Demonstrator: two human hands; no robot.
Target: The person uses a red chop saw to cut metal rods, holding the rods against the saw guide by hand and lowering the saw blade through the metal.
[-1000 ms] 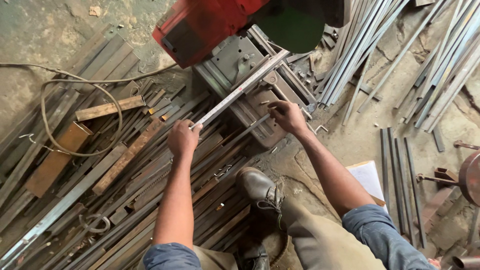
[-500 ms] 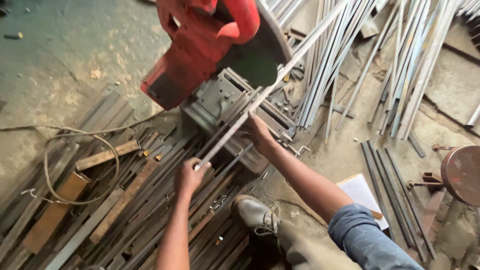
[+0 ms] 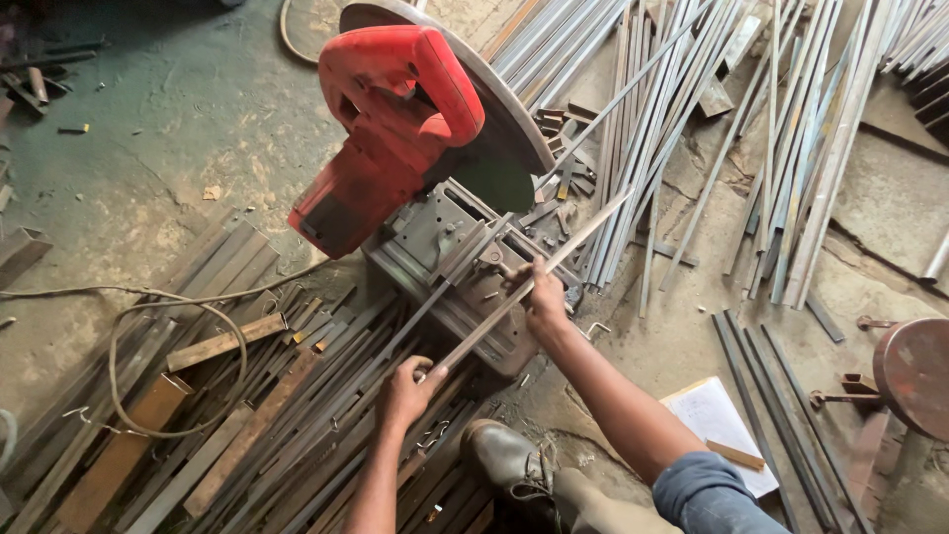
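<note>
- I see the red chop saw (image 3: 395, 148) as the biggest thing here and take it as my landmark; its red motor housing and handle are tipped up, with the round blade guard behind them and its grey base and vise below, on the floor.
- Left of and below the saw base, a broad heap of flat steel strips and angle pieces (image 3: 247, 425) covers the floor, with a loop of cable (image 3: 178, 366) lying on it.
- Right of the saw, a spread of long thin metal rods (image 3: 692, 129) fans out toward the top edge.
- The long metal bar (image 3: 524, 287) I work with lies slantwise across the saw base, its far end up and to the right of the vise, its near end down and to the left.
- My right hand (image 3: 544, 302) sits on the bar just at the saw base, fingers curled over it.
- My left hand (image 3: 405, 391) grips the bar's near end below the saw base, fingers wrapped shut around it, thumb on top.
- A worn shoe (image 3: 504, 460) stands below the saw base, between my arms.
- A white notepad (image 3: 717, 425) lies lower right of the saw, with a small wooden stick touching it.
</note>
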